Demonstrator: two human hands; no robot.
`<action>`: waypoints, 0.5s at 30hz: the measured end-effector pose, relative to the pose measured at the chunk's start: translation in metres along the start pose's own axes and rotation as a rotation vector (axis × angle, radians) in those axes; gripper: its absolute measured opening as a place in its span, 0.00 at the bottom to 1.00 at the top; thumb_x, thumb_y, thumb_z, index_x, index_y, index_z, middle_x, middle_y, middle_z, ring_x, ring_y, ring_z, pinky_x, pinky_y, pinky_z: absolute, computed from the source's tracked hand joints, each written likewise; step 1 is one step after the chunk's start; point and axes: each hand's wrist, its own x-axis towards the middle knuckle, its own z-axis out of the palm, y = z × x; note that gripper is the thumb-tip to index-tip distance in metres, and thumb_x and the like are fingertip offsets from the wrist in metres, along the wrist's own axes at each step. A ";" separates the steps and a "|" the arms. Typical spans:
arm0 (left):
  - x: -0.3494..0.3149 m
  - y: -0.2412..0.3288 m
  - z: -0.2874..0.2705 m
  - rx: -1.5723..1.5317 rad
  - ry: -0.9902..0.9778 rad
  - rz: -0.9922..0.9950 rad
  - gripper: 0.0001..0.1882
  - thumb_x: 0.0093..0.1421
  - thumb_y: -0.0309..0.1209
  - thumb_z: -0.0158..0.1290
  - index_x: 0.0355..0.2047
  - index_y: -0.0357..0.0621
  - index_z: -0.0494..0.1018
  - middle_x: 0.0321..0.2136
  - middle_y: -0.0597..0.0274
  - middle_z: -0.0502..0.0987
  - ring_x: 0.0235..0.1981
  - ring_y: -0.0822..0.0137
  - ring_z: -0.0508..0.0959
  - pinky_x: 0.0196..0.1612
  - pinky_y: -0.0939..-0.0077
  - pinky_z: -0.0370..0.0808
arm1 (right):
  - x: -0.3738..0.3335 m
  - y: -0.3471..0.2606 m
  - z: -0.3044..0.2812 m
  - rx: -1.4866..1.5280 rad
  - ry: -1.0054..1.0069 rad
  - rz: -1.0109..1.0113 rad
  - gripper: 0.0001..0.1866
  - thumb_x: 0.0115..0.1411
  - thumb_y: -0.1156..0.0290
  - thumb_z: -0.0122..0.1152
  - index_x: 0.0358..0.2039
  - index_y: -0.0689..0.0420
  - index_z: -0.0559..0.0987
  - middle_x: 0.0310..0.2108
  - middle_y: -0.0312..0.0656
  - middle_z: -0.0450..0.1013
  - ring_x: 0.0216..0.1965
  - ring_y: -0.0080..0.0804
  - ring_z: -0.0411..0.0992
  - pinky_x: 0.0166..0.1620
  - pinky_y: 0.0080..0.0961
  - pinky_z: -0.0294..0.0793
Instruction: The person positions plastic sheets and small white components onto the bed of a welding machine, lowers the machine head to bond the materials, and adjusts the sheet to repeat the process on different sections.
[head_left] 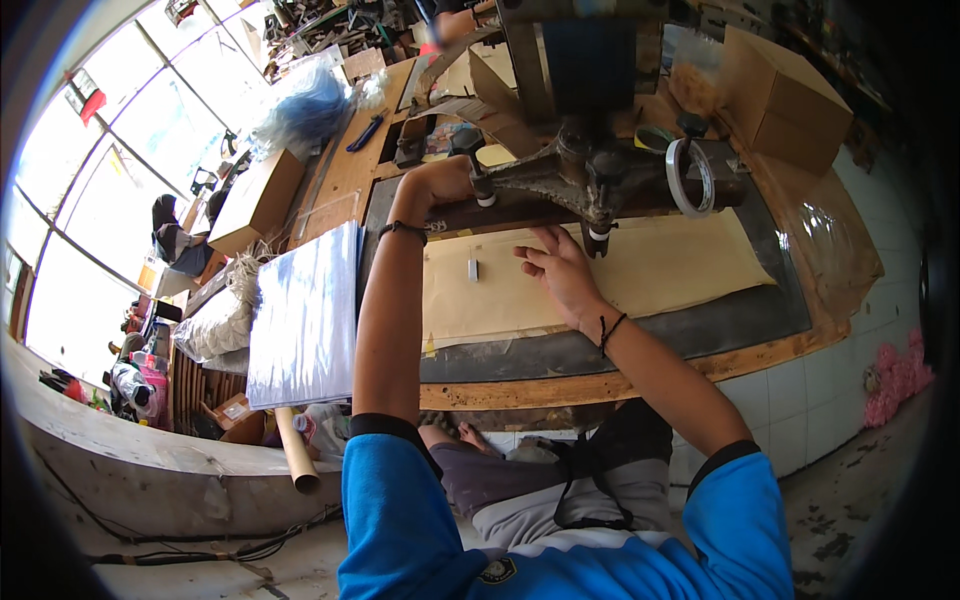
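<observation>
A dark metal press (560, 170) with spread arms and white-tipped feet stands over a long cream sheet (650, 265). My left hand (440, 185) reaches to the press's left arm, beside a black knob (466, 141). Its fingers are hidden behind that arm, so their grip does not show. Over the middle of the sheet my right hand (565, 272) is open, fingers apart and partly bent, below the press's front foot. Between my forearms, a small grey-white piece (473, 269) lies on the sheet. A dark mat (530, 358) is under the sheet.
A stack of plastic-covered sheets (305, 315) lies left of my left forearm. On the press hangs a white tape roll (690, 180). Cardboard boxes (785, 100) stand back right. A blue cutter (366, 132) lies back left. The wooden table edge (520, 392) runs before me.
</observation>
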 end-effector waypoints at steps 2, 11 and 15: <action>0.009 -0.020 0.003 -0.035 0.035 -0.024 0.12 0.60 0.32 0.55 0.42 0.40 0.80 0.35 0.62 0.82 0.35 0.74 0.76 0.39 0.74 0.75 | -0.001 -0.001 0.004 -0.016 -0.010 -0.002 0.25 0.65 0.82 0.49 0.62 0.61 0.60 0.66 0.41 0.62 0.52 0.28 0.74 0.49 0.24 0.73; 0.007 -0.011 0.003 -0.090 -0.011 -0.034 0.11 0.60 0.30 0.53 0.40 0.39 0.79 0.34 0.59 0.82 0.34 0.72 0.77 0.38 0.72 0.74 | 0.006 0.007 -0.001 0.005 0.010 -0.017 0.26 0.64 0.82 0.50 0.62 0.61 0.61 0.65 0.42 0.62 0.51 0.30 0.75 0.47 0.24 0.74; -0.013 0.028 -0.008 0.052 -0.035 0.122 0.23 0.56 0.40 0.56 0.44 0.30 0.77 0.35 0.54 0.83 0.33 0.67 0.80 0.36 0.70 0.75 | 0.003 0.001 -0.002 0.032 0.017 -0.010 0.25 0.63 0.83 0.52 0.60 0.60 0.61 0.62 0.41 0.63 0.52 0.31 0.73 0.48 0.23 0.72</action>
